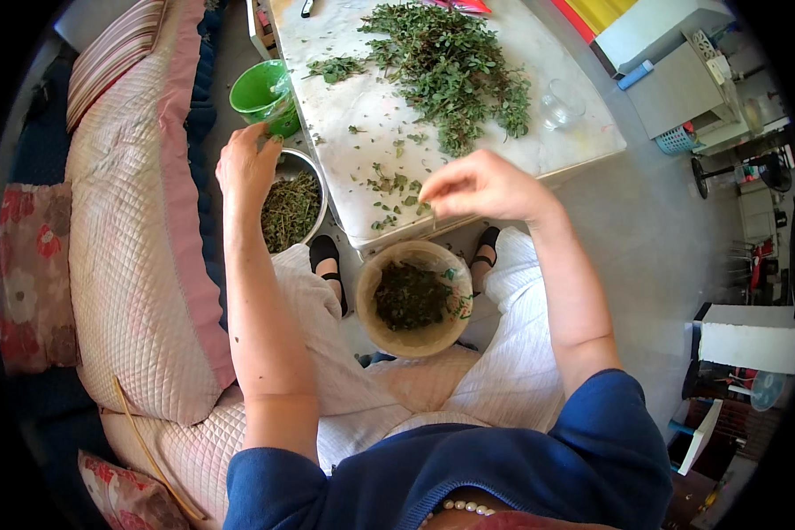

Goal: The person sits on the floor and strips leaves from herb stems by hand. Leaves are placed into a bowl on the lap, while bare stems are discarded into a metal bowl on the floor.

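Observation:
My left hand [246, 162] hangs above the rim of a metal basin [321, 192], close to a green plastic bucket [262, 93]. Its fingertips are bent down; a small greenish bit shows beside them, but whether they grip it is unclear. Stems and wilted leaves [291, 212] fill the basin. Over the near edge of the white marble-look table [556, 156] is my right hand [487, 185], fingers curled and slightly blurred. Scattered loose leaves [391, 182] lie beside it. Between my knees, a lined tub [364, 301] holds dark green leaves [411, 298].
A large heap of leafy green stems [447, 66] covers the table's middle, with a small sprig pile [336, 68] to its left. A clear glass [562, 105] stands at the right. A knife handle [307, 8] shows at the far edge. A quilted sofa [132, 265] borders the left.

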The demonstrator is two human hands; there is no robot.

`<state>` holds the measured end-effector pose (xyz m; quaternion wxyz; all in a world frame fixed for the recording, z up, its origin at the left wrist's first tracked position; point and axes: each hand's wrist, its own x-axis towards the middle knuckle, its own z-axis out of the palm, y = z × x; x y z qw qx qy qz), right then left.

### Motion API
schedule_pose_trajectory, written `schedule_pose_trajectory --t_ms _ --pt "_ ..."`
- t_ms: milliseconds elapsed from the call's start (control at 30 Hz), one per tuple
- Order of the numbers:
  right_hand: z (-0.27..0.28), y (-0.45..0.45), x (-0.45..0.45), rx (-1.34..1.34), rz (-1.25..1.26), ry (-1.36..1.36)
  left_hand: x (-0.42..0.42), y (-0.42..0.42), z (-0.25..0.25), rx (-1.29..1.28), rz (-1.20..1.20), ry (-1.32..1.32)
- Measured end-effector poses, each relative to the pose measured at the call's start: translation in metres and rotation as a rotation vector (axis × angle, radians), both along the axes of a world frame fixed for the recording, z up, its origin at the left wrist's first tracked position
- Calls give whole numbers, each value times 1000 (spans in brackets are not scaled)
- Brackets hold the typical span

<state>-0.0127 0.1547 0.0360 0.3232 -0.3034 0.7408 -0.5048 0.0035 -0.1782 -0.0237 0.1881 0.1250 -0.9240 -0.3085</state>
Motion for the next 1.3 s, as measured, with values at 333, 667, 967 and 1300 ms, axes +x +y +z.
schedule_pose_trajectory --t_ms 333,667,967,1300 --pt "-85 35 -94 581 -752 698 -14 42 -4 62 -160 29" --pt "-59 17 -74 -20 -687 -93 -21 75 -16 521 -366 -153" --pt "-53 -6 -43 -400 -604 181 -30 137 -4 1268 -528 -270" --pt "-46 -1 -43 -332 -520 168 -37 152 1 1185 -476 -214"
